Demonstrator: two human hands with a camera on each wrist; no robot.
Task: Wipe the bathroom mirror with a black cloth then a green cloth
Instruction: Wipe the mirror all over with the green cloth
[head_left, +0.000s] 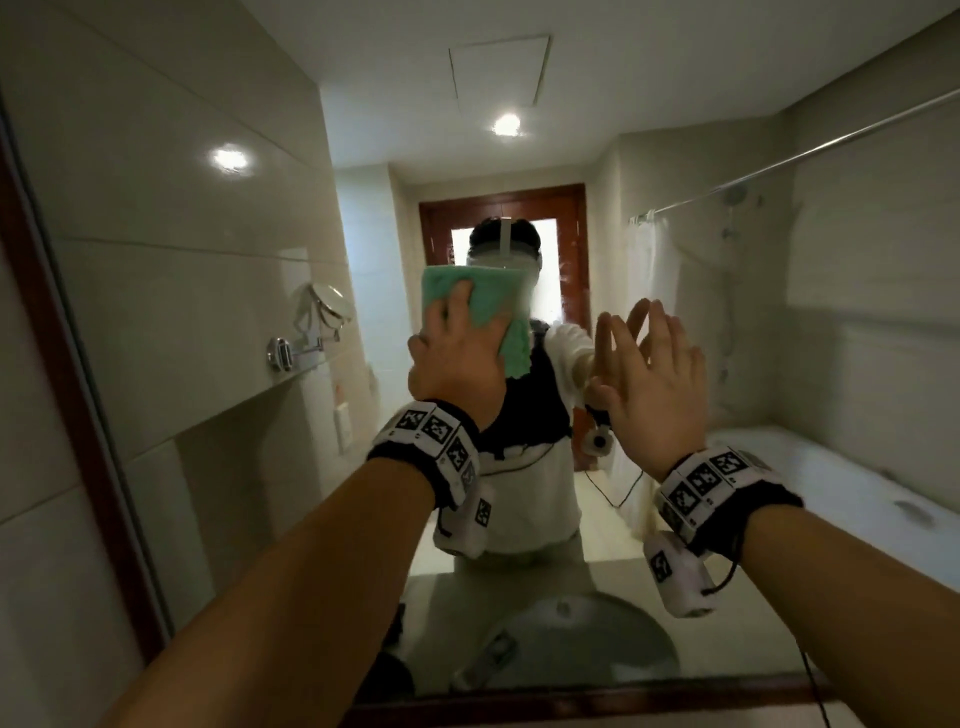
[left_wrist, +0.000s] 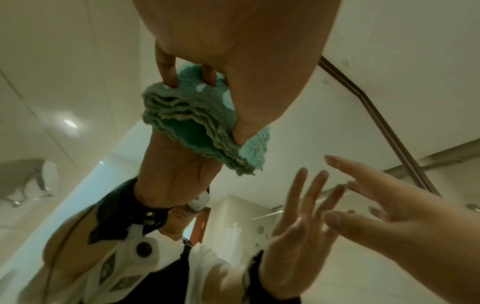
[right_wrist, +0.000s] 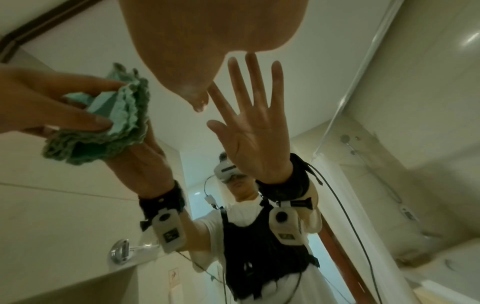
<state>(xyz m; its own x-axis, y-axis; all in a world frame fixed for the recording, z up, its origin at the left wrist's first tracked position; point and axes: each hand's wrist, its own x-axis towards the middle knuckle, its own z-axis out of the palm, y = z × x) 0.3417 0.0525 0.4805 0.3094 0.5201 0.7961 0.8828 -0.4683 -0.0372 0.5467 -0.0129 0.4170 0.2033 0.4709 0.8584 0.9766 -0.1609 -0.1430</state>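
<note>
My left hand (head_left: 457, 358) presses a folded green cloth (head_left: 488, 296) flat against the bathroom mirror (head_left: 208, 260), about at face height of my reflection. In the left wrist view the thumb and fingers of that hand (left_wrist: 233, 61) pinch the layered green cloth (left_wrist: 197, 123). My right hand (head_left: 649, 374) is beside it on the right, with its fingers straight and spread and their tips touching the glass. In the right wrist view my right hand (right_wrist: 207, 41) meets its reflected palm. No black cloth can be made out.
A dark wooden frame (head_left: 78, 415) borders the mirror on the left and along the bottom. In the glass are reflected a round sink (head_left: 571, 634), a wall-mounted shaving mirror (head_left: 327, 306), a shower curtain (head_left: 644, 312) and a bath (head_left: 831, 483).
</note>
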